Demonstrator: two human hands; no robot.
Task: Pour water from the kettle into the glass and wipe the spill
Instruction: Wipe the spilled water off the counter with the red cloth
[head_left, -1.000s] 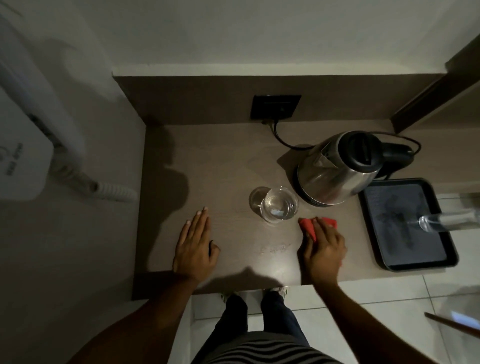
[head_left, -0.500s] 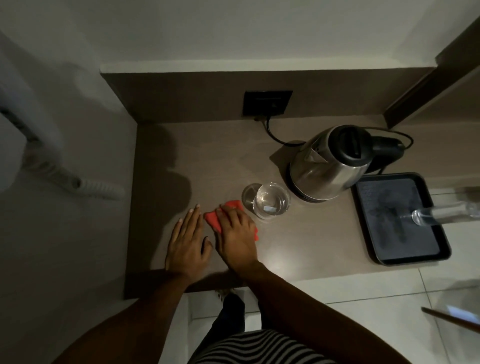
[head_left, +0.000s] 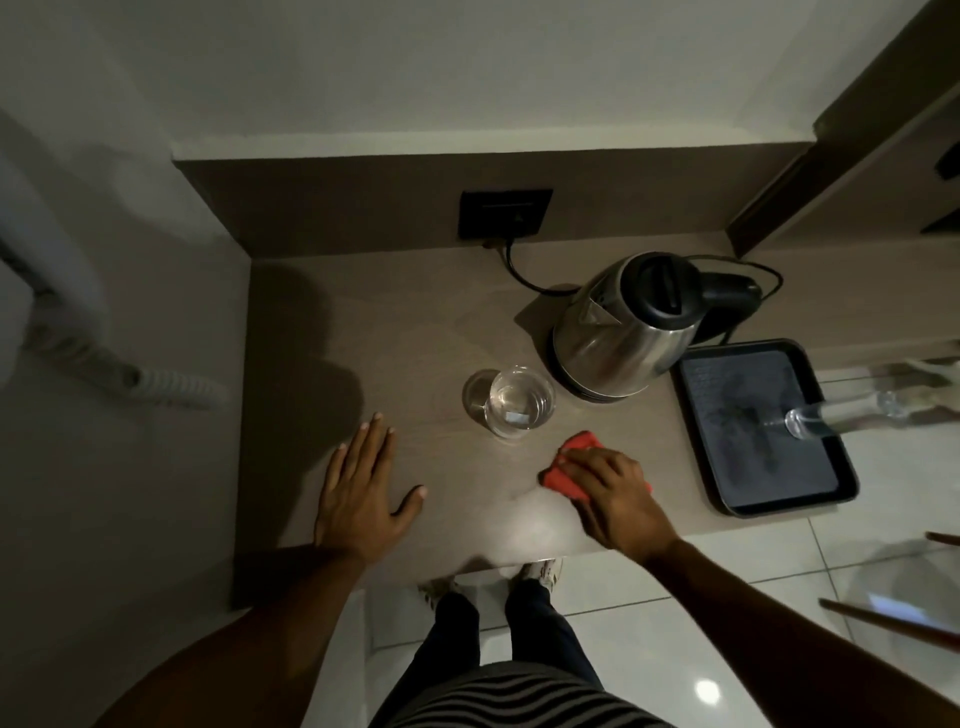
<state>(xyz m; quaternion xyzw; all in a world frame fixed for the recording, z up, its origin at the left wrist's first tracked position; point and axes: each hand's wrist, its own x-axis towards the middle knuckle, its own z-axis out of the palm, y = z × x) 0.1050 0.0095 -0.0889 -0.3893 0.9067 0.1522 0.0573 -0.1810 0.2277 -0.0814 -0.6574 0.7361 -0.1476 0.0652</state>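
A steel kettle (head_left: 618, 332) with a black lid and handle stands upright on its base at the back right of the brown counter (head_left: 363, 332). In front of it and to its left is a clear glass (head_left: 519, 405) holding water. My right hand (head_left: 613, 493) presses a red cloth (head_left: 563, 480) flat on the counter, in front of the glass and slightly right of it. My left hand (head_left: 363, 488) lies flat on the counter left of the glass, fingers spread, holding nothing. A pale sheen marks the counter surface just left of the cloth.
A black tray (head_left: 841, 488) sits at the counter's right end with a clear bottle (head_left: 836, 415) lying over it. The kettle's black cord (head_left: 519, 275) runs to a wall socket (head_left: 504, 213). A wall closes the left side; white floor tiles lie below.
My right hand has slid the red cloth from beside my left hand back to the right, in front of the glass. My left hand has stayed flat in place.
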